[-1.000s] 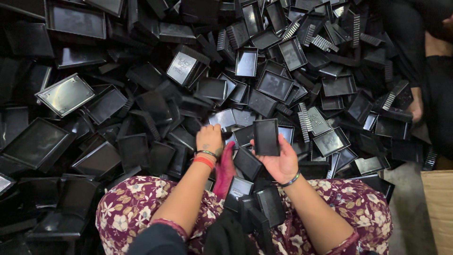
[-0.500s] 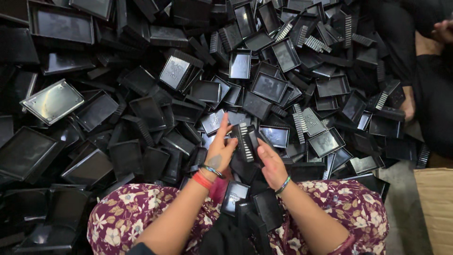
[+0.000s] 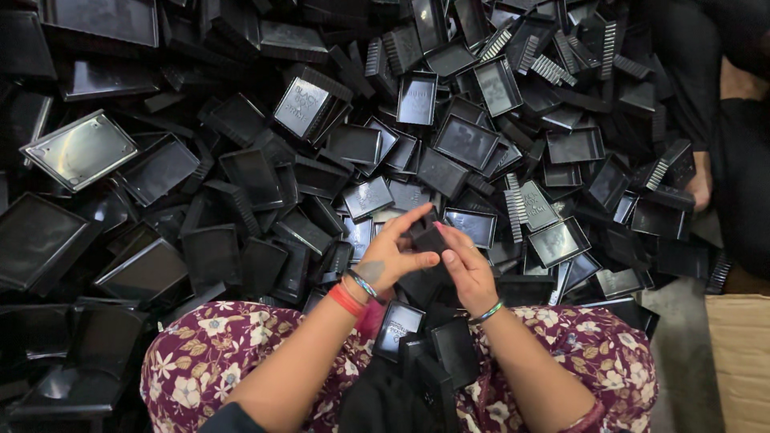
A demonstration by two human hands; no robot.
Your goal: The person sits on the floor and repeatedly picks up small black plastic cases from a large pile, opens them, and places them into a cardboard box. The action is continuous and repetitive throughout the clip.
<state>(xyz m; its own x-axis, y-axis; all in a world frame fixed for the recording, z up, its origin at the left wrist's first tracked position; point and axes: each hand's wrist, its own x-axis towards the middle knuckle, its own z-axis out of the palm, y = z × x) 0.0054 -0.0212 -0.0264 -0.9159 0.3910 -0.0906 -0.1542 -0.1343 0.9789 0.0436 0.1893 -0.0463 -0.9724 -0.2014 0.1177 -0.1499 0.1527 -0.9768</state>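
Both hands have drawn together: left hand (image 3: 393, 261) and right hand (image 3: 465, 269) fingers now clamped on 1 small black tray (image 3: 431, 239) above the tray pile (image 3: 241, 160).

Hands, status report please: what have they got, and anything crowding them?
Left hand and right hand both grip one small black tray. Tray pile crowds all round. More trays on lap.

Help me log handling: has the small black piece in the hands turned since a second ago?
Yes. The small black piece, then held face-up and flat, is now pinched between both hands, nearer the pile.
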